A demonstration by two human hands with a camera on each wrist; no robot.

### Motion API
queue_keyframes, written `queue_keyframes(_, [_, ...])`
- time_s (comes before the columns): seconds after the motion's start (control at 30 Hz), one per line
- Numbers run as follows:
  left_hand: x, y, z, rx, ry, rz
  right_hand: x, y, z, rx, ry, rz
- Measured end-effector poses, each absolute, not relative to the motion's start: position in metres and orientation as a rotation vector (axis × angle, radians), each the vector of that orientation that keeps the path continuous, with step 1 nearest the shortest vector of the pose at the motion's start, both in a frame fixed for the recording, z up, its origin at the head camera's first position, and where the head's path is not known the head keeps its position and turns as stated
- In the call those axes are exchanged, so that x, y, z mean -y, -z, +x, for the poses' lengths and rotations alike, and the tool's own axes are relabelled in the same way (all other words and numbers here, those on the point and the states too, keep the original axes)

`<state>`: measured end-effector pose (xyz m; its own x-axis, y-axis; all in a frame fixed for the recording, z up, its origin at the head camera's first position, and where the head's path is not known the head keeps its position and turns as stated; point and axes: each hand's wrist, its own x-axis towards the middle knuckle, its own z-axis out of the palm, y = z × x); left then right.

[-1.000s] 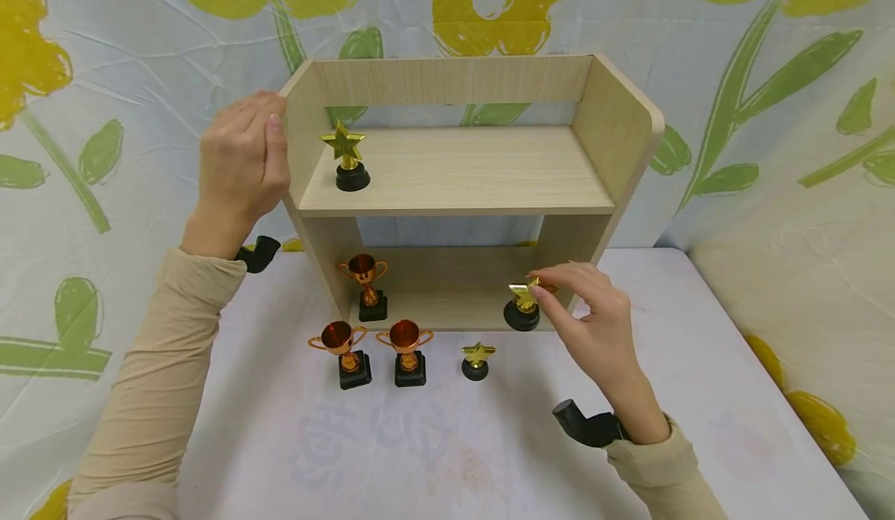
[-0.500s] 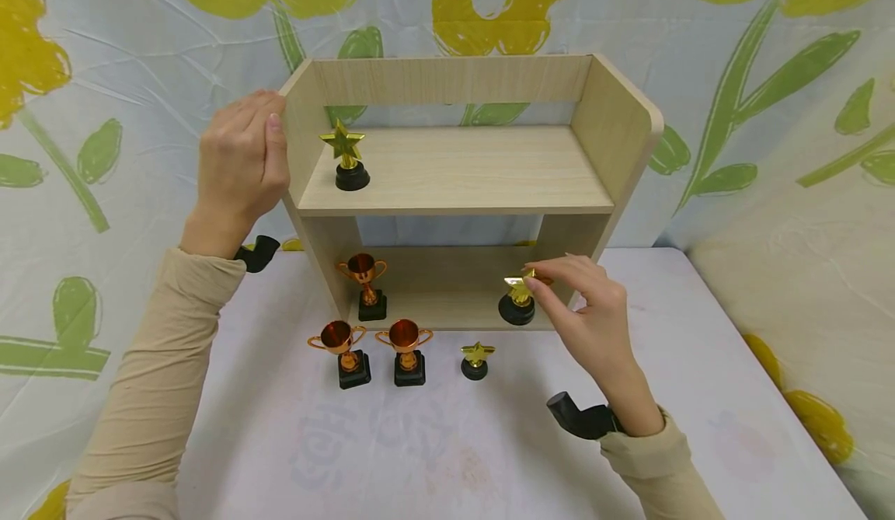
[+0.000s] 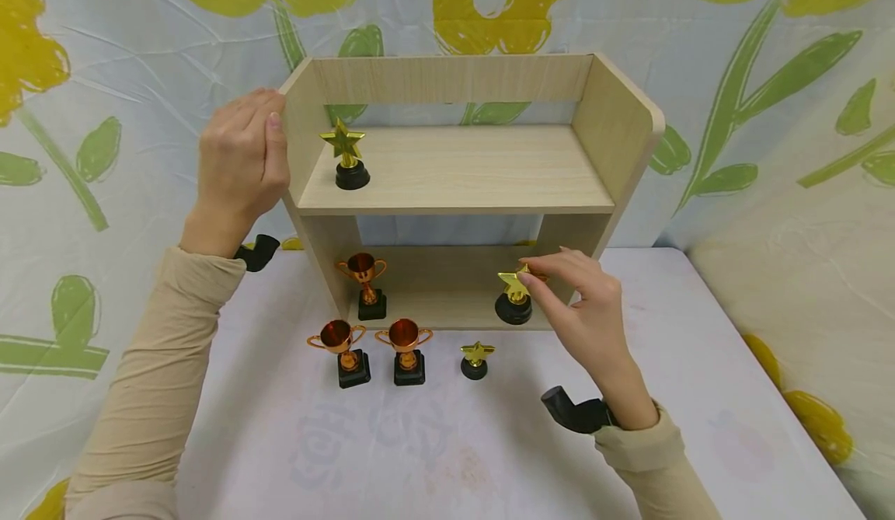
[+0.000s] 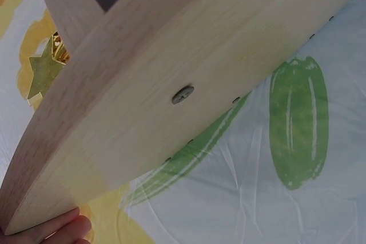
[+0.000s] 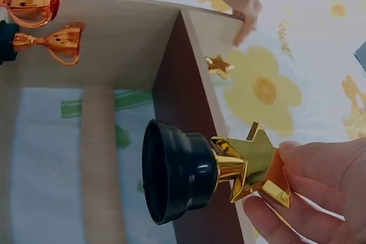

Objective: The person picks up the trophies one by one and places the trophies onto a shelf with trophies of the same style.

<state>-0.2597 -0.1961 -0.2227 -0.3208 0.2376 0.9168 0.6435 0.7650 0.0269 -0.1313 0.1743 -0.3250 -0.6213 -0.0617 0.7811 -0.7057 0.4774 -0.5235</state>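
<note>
My right hand (image 3: pixel 583 302) pinches a gold star trophy (image 3: pixel 515 300) by its star, before the right part of the lower shelf. In the right wrist view the trophy's black round base (image 5: pixel 180 172) points away from the fingers (image 5: pixel 320 167). My left hand (image 3: pixel 241 151) grips the upper left side edge of the wooden shelf (image 3: pixel 454 211). Another star trophy (image 3: pixel 347 155) stands upright at the left of the upper shelf. A copper cup trophy (image 3: pixel 367 285) stands at the left of the lower shelf.
On the white table (image 3: pixel 447 442), before the shelf, stand a left copper cup trophy (image 3: pixel 343 353), a right copper cup trophy (image 3: pixel 407 351) and a small gold star trophy (image 3: pixel 475 359). A flower-patterned cloth (image 3: pixel 741 54) hangs behind.
My right hand has moved slightly left and up toward the shelf, carrying the star trophy. The left hand keeps its place on the shelf's side.
</note>
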Motion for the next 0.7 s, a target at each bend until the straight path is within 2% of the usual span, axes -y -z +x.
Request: queue_keyframes(0.7, [0.197, 0.223, -0.260, 1.889, 0.474, -0.671, -0.166, 0.311, -0.136, 1.983, -1.145, 0.692])
